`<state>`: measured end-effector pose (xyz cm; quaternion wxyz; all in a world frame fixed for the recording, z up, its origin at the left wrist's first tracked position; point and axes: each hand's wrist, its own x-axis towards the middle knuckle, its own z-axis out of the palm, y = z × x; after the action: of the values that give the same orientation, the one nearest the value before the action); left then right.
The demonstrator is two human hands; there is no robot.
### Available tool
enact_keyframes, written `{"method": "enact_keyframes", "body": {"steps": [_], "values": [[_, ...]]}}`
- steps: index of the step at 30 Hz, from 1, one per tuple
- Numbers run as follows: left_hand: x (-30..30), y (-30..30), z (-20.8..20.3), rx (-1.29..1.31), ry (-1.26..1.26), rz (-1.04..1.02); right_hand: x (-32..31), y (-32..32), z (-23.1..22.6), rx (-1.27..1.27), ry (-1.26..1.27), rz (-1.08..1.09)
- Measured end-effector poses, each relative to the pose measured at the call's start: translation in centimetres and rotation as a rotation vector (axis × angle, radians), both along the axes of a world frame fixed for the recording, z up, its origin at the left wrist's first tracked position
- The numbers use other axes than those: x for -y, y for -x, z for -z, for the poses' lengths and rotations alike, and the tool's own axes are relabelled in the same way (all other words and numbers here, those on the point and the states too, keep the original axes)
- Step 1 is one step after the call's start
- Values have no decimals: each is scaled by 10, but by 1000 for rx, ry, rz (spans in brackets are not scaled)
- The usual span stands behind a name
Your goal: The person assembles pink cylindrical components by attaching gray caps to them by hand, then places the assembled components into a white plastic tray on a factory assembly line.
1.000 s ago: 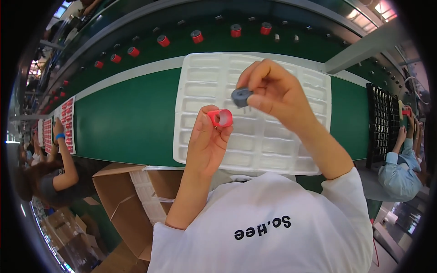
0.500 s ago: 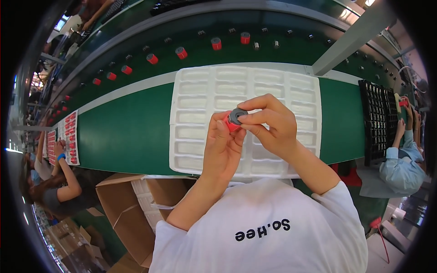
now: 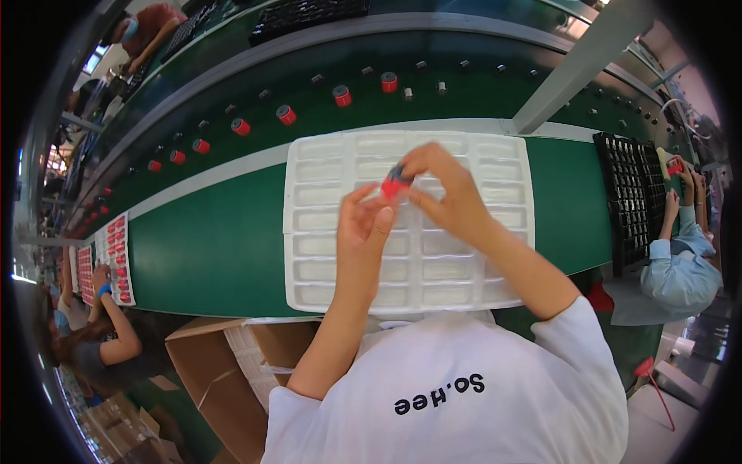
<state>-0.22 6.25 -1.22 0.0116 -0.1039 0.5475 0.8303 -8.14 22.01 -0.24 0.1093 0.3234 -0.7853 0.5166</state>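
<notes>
A short red cylinder with a dark grey end (image 3: pixel 396 185) is tilted in the air above the white moulded tray (image 3: pixel 309 269). My right hand (image 3: pixel 450 189) has its fingers closed round it, gripping near the grey end. Just to the left, my left hand (image 3: pixel 362 236) is raised with thumb and fingers apart. Its fingertips are close to the red side; motion blur hides whether they touch. Below both hands, the tray's rows of shallow oblong pockets show no parts in those visible.
Beyond the tray, several red cylinders (image 3: pixel 342 96) and small metal parts stand on a green conveyor (image 3: pixel 309 139). A grey post (image 3: pixel 568 73) rises at the right, near black trays (image 3: pixel 627 201). Cardboard box (image 3: pixel 205 363) sits below left. Co-workers are at both sides.
The right hand has carried the cylinder slightly up and tipped it; the left fingers have loosened from round it. My view has shifted a little, and the conveyor parts appear farther left.
</notes>
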Motion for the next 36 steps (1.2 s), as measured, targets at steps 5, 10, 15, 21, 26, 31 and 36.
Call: {"method": "enact_keyframes", "body": {"steps": [5, 10, 15, 21, 26, 31, 36], "values": [[58, 9, 12, -209, 918, -313, -83, 134, 43, -248, -168, 513], [106, 12, 49, 33, 1273, -229, -117, 160, 53, 94, -489, 465], [127, 13, 44, 278, 1091, -39, -121, 121, 40, 36, -173, 402], [167, -44, -38, 148, 405, -141, -148, 92, 67, 192, 343, 326], [204, -147, -103, -108, 488, -382, -150, 97, 100, 351, 427, 328], [221, -237, -212, -291, 748, -842, -133, 87, 95, 379, 417, 247], [306, -284, -294, -138, 702, -1153, -112, 87, 82, 401, 380, 237]]}}
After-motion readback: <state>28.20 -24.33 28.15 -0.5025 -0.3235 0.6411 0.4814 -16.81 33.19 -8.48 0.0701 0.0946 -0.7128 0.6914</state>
